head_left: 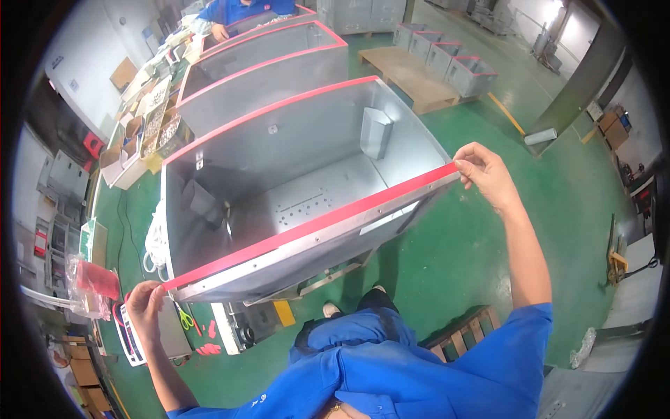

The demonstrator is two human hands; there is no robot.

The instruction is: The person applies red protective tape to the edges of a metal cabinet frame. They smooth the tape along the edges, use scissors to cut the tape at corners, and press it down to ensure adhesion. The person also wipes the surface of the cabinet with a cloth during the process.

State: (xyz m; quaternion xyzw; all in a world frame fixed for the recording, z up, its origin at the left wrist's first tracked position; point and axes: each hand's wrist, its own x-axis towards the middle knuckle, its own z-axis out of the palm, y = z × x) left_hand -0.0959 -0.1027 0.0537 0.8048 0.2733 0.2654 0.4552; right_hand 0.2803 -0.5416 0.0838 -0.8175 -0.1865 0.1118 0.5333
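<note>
A long red strip (314, 225) runs along the near top edge of a large open grey metal box (279, 136). My left hand (145, 307) pinches the strip's left end at the near left corner. At the near right corner my right hand (486, 174) holds the other end between thumb and fingers. Similar red edging lines the box's far rim. Inside, the floor has a group of small holes, and a bent metal bracket (375, 133) stands in the far right corner. From here I cannot tell whether the strip is stuck down along its whole length.
More red-edged boxes (265, 80) stand beyond, with a person in blue (244, 10) at the farthest. Small-parts bins (164, 133) line the left bench. Green-handled scissors (185, 318) and red scraps (208, 348) lie lower left. Smaller boxes (471, 75) sit back right.
</note>
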